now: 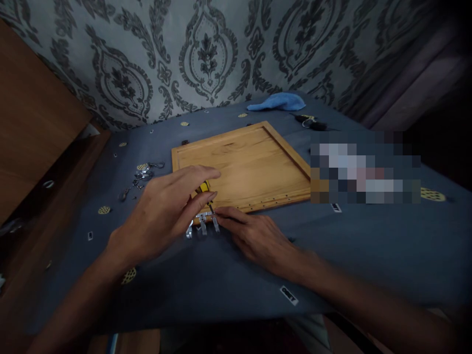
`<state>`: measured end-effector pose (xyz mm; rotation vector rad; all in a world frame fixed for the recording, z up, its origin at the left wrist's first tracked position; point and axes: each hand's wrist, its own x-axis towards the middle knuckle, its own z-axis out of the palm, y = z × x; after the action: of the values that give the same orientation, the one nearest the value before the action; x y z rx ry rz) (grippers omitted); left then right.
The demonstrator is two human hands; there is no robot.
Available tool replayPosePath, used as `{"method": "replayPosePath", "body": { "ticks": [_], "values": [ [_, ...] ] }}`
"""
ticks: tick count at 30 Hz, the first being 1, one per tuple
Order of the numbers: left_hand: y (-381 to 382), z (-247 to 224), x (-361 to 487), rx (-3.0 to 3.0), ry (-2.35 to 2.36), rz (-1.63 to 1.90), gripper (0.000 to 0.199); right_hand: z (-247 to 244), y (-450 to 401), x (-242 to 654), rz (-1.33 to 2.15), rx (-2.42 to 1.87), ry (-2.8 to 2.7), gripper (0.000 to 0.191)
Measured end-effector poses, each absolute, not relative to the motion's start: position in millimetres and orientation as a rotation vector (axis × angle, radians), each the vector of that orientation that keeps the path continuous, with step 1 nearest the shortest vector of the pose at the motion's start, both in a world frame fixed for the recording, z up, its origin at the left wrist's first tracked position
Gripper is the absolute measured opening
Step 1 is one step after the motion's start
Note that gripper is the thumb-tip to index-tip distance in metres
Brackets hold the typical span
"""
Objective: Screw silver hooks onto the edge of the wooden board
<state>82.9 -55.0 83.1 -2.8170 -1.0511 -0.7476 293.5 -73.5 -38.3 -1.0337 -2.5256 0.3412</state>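
Observation:
A wooden board with a raised rim (236, 167) lies on the dark blue cloth. Metal hooks (203, 223) stick out from its near left edge, and a row of small dark holes runs along the near edge to their right. My left hand (158, 211) is closed round a yellow-handled screwdriver (204, 187), its shaft pointing down at the rightmost hook. The fingertips of my right hand (254, 236) are pinched together beside that hook, at the board's edge; what they grip, if anything, is too small to make out.
Loose metal pieces (143, 174) lie on the cloth left of the board. A blue rag (278, 102) and a black item (311, 123) rest near the back. A blurred-out patch covers the right side. Wooden furniture (37, 108) stands at the left.

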Motion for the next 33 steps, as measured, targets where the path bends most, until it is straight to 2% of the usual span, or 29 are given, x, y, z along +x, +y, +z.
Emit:
{"method": "replayPosePath", "body": {
  "ticks": [13, 23, 33],
  "values": [
    [-56.1, 79.0, 86.9, -2.823, -1.011, -0.775, 0.025, -40.3, -73.4, 292.9, 0.317, -1.043, -2.53, 0.058],
    [-57.1, 72.1, 90.1, -2.706, -1.139, -0.955, 0.023, -41.0, -74.2, 293.7, 0.364, -1.035, -2.511, 0.059],
    [-56.6, 73.1, 90.4, -2.752, -1.065, -0.898, 0.02, -38.8, -73.4, 293.0, 0.322, -1.065, -2.542, 0.059]
  ]
}}
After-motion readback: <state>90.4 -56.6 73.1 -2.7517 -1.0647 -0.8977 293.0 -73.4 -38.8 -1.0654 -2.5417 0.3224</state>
